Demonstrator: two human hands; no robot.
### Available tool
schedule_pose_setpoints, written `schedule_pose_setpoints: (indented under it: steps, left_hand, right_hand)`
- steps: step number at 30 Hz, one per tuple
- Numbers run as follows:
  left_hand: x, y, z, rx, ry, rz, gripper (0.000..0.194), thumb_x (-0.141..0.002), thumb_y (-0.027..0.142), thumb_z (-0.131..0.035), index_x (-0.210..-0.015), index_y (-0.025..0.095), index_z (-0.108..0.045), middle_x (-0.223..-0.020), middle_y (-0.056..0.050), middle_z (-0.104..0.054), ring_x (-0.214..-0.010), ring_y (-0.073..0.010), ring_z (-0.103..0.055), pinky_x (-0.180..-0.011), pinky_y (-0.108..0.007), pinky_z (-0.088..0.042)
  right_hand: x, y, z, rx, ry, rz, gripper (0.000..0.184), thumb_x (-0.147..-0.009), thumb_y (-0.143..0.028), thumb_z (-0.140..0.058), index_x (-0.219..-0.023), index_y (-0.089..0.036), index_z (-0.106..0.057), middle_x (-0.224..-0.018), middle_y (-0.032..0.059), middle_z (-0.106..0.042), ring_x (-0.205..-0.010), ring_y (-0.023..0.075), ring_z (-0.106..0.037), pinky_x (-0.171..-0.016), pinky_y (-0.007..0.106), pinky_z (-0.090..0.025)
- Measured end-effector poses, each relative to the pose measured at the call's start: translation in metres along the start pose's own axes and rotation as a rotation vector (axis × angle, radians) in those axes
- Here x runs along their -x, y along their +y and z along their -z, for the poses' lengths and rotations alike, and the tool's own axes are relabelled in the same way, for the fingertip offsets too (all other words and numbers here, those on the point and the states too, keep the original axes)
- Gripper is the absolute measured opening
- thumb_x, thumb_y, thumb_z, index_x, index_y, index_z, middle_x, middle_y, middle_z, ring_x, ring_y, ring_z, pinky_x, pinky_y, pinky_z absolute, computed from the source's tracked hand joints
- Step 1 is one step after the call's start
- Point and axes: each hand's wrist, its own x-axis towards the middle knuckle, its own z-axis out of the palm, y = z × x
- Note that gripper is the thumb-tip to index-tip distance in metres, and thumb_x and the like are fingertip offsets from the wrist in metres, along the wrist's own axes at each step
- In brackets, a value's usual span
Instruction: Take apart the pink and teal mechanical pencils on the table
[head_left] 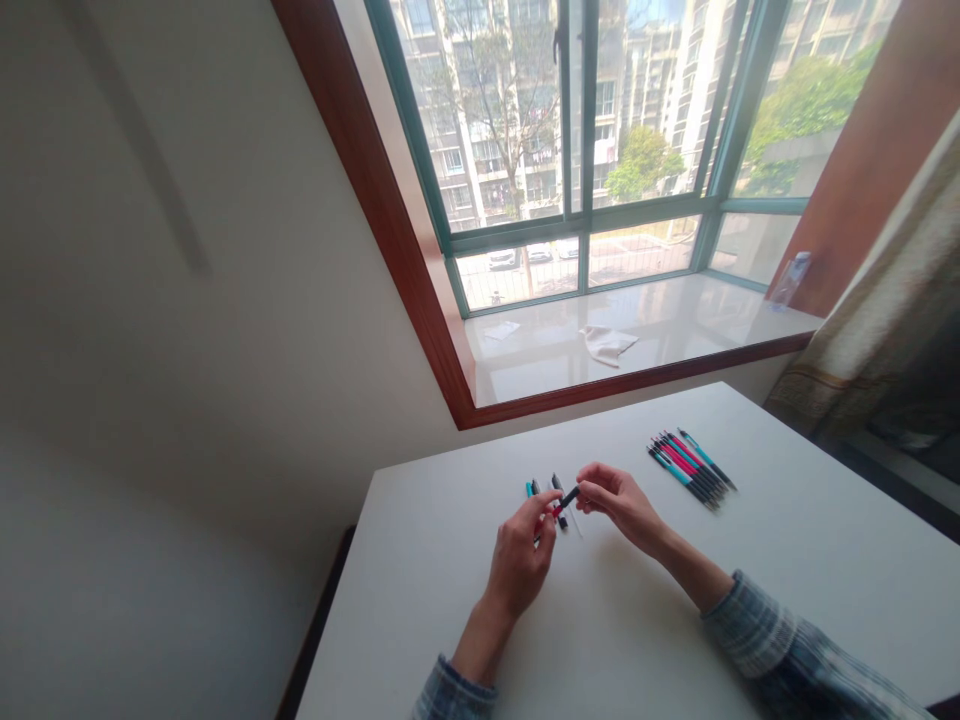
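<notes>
Above the white table [420,560], a red and black pen [568,499] is held slantwise between my two hands. My left hand [521,555] pinches its red part, and the fingers cover much of that end. The fingertips of my right hand [619,505] are closed at its black end. Just behind my left hand lie a turquoise pen part [529,489] and a black pen part [556,482], partly hidden by the fingers. A thin pale stick [577,524], like a refill, lies beside them.
Right of my hands, several turquoise, red and black pens [690,468] lie side by side in a row. Behind the table is a windowsill [525,375] with a white cloth [609,345] and a clear bottle [790,280]. A curtain [862,270] hangs at the right.
</notes>
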Motion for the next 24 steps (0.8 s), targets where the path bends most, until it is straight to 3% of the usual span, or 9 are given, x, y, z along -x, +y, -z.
schedule_pose_setpoints:
  steps: [5, 12, 18, 24]
  left_hand:
    - [0.002, 0.001, -0.004, -0.052, -0.020, 0.012, 0.034, -0.103, 0.028, -0.038, -0.123, 0.023, -0.065, -0.091, -0.004, -0.071, -0.075, -0.0177, -0.064, -0.073, -0.027, -0.048]
    - [0.004, -0.001, -0.008, -0.056, 0.028, 0.050, 0.025, -0.101, 0.040, -0.050, -0.104, 0.022, -0.068, -0.071, 0.002, -0.062, -0.059, -0.0139, -0.054, -0.062, -0.023, -0.040]
    - [0.005, -0.004, -0.011, 0.014, 0.019, 0.092, 0.034, -0.102, 0.042, -0.044, -0.095, 0.020, -0.069, -0.058, 0.004, -0.051, -0.052, -0.0129, -0.047, -0.055, -0.022, -0.034]
    - [0.003, -0.004, -0.012, 0.061, 0.024, 0.098, 0.034, -0.101, 0.043, -0.046, -0.096, 0.019, -0.069, -0.058, 0.004, -0.049, -0.052, -0.0126, -0.045, -0.053, -0.021, -0.033]
  right_hand:
    - [0.001, -0.001, -0.004, 0.065, -0.030, 0.027, 0.035, -0.081, -0.051, -0.079, -0.084, -0.019, -0.064, -0.070, 0.0011, -0.066, -0.066, 0.0158, -0.058, -0.068, 0.030, -0.047]
    - [0.003, -0.002, -0.004, 0.173, -0.102, 0.060, 0.034, -0.083, -0.050, -0.077, -0.084, -0.018, -0.066, -0.071, -0.0010, -0.060, -0.065, 0.0134, -0.049, -0.063, 0.027, -0.039]
    - [0.001, 0.001, 0.000, 0.231, -0.109, 0.064, 0.038, -0.082, -0.056, -0.076, -0.090, -0.019, -0.070, -0.079, 0.0016, -0.065, -0.069, 0.0155, -0.054, -0.066, 0.029, -0.043]
    - [0.002, 0.001, -0.001, 0.194, -0.083, 0.090, 0.034, -0.085, -0.050, -0.075, -0.103, -0.021, -0.071, -0.093, 0.0038, -0.070, -0.079, 0.0175, -0.060, -0.070, 0.029, -0.046]
